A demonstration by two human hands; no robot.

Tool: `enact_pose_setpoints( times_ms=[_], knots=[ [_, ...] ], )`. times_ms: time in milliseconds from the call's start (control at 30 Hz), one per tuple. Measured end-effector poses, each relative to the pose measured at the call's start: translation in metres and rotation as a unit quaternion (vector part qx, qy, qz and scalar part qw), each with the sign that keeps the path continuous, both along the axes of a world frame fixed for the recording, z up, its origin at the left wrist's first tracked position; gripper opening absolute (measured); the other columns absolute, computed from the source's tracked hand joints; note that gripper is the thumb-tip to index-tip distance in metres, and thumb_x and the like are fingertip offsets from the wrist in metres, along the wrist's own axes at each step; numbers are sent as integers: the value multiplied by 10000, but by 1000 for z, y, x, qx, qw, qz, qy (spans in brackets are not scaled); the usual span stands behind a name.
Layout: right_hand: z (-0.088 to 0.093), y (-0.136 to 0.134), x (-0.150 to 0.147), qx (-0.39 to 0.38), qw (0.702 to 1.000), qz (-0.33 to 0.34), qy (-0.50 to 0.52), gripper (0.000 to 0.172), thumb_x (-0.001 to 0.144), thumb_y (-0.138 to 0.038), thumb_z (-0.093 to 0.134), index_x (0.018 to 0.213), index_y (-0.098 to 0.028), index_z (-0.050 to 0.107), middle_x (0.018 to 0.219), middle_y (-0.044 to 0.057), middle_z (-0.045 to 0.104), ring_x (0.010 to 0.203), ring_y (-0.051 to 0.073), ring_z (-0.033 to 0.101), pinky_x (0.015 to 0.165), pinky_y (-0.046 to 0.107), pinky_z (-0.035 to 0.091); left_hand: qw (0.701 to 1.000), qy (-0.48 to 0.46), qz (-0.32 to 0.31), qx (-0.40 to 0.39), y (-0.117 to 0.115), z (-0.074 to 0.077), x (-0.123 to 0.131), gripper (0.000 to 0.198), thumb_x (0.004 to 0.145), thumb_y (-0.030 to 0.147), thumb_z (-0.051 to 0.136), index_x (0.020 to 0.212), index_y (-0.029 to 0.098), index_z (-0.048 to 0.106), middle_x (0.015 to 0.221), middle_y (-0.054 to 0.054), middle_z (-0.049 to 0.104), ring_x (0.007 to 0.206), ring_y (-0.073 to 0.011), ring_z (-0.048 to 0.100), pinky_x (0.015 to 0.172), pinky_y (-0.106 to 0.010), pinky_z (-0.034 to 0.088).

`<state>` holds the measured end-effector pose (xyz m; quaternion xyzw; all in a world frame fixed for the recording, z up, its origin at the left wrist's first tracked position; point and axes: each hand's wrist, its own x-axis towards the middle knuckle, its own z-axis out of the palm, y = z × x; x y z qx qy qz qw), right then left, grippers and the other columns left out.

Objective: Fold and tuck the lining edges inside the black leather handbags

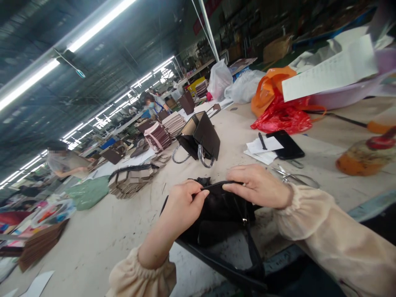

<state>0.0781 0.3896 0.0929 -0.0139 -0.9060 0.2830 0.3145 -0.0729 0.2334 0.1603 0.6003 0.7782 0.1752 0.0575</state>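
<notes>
A black bag piece point(213, 210), soft and lining-like with a zipper pull near its right side, lies at the table's front edge below me. My left hand point(182, 204) pinches its upper edge between thumb and fingers. A little to the right, my right hand point(256, 185) grips the same edge, thumb on the near side. Between the two hands the dark edge runs as a narrow strip. Beyond them stands a dark brown handbag point(206, 136), open at the top, its handles wrapped and hanging toward me.
Right of the hands lie scissors point(287, 175), a black phone point(287, 144), papers point(262, 146) and a glue jar point(365, 156). Red plastic bag point(281, 117) sits farther back. Stacked brown pieces point(131, 179) lie left. Two people work along the far tables.
</notes>
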Motion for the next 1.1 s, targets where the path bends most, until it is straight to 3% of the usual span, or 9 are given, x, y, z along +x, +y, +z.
enact_pose_setpoints(
  times_ms=[100, 200, 367, 567, 767, 1000, 1100],
  knots=[
    [6, -7, 1, 41, 998, -39, -4, 215, 891, -345, 517, 906, -161, 628, 827, 62, 630, 805, 179, 556, 724, 291, 392, 1000, -11, 3, 8, 0, -1, -1, 267, 830, 205, 555, 569, 158, 527, 755, -21, 639, 701, -127, 578, 689, -244, 434],
    [10, -15, -4, 49, 998, -38, 1, 269, 878, -362, 549, 1048, -171, 633, 935, 77, 659, 907, 203, 570, 803, 311, 402, 1000, -23, 0, 12, 0, 0, 0, 263, 825, 192, 562, 567, 158, 529, 759, -18, 646, 710, -126, 586, 693, -242, 441],
    [5, -15, -16, 2, 999, -49, -8, 223, 899, -339, 528, 871, -182, 683, 799, 43, 660, 800, 162, 586, 715, 263, 412, 999, -24, -10, 26, -5, 1, -2, 199, 798, 203, 610, 604, 166, 587, 830, -22, 673, 774, -133, 618, 745, -239, 462],
    [1, -10, -19, -11, 998, -69, -7, 228, 892, -347, 539, 844, -177, 683, 791, 45, 649, 782, 156, 580, 700, 253, 404, 999, 32, -11, 39, -17, 4, -8, 227, 802, 216, 604, 581, 167, 624, 918, -51, 694, 826, -157, 643, 776, -258, 483],
    [-1, -11, -23, -6, 996, -90, -12, 227, 895, -341, 529, 839, -176, 674, 790, 46, 637, 782, 158, 573, 704, 257, 395, 999, 18, -31, 22, -16, 5, -9, 260, 832, 187, 553, 581, 166, 618, 959, -52, 687, 836, -150, 643, 774, -256, 491],
    [-2, -5, -25, -18, 996, -82, -3, 224, 886, -346, 548, 822, -167, 668, 777, 45, 633, 759, 153, 571, 686, 249, 394, 998, -20, -52, -18, -16, 9, -7, 205, 818, 228, 580, 636, 183, 662, 1274, -50, 570, 1198, -233, 501, 1012, -349, 388],
    [-2, -4, -26, -21, 997, -74, 8, 209, 880, -336, 558, 806, -172, 665, 776, 34, 638, 743, 144, 572, 679, 245, 391, 999, -17, -27, -27, -14, 10, -8, 239, 831, 223, 555, 611, 179, 637, 1162, -50, 632, 1093, -213, 566, 959, -344, 417]
  ],
)
